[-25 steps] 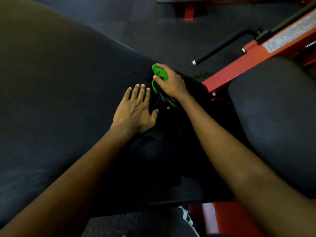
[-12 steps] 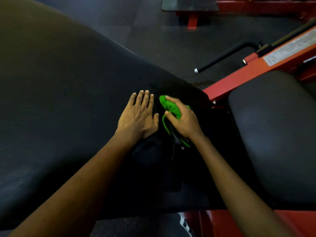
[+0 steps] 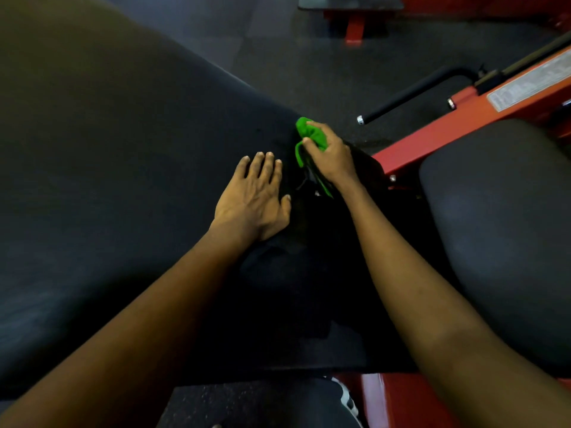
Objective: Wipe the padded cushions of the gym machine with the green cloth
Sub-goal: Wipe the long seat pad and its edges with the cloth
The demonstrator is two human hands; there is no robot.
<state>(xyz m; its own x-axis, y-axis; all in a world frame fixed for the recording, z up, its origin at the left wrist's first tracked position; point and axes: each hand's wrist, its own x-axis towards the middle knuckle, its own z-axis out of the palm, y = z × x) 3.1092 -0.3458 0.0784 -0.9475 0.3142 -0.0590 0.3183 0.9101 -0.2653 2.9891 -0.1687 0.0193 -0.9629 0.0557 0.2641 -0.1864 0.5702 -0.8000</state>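
A large black padded cushion (image 3: 123, 180) fills the left and middle of the view. My left hand (image 3: 255, 199) rests flat on it, fingers straight. Just to its right, my right hand (image 3: 332, 157) grips a bunched green cloth (image 3: 309, 134) and presses it against the cushion near its far right edge. Part of the cloth trails under my right wrist. A second black cushion (image 3: 500, 227) lies to the right.
The red machine frame (image 3: 448, 131) runs diagonally between the cushions, with a black handle bar (image 3: 411, 94) sticking out over the dark rubber floor (image 3: 309, 57). Another red-based piece of equipment (image 3: 355, 23) stands at the top. A shoe (image 3: 347, 400) shows at the bottom.
My right hand slid the green cloth back toward me, then pushed it away again to the cushion's far edge. My left hand stayed flat on the pad.
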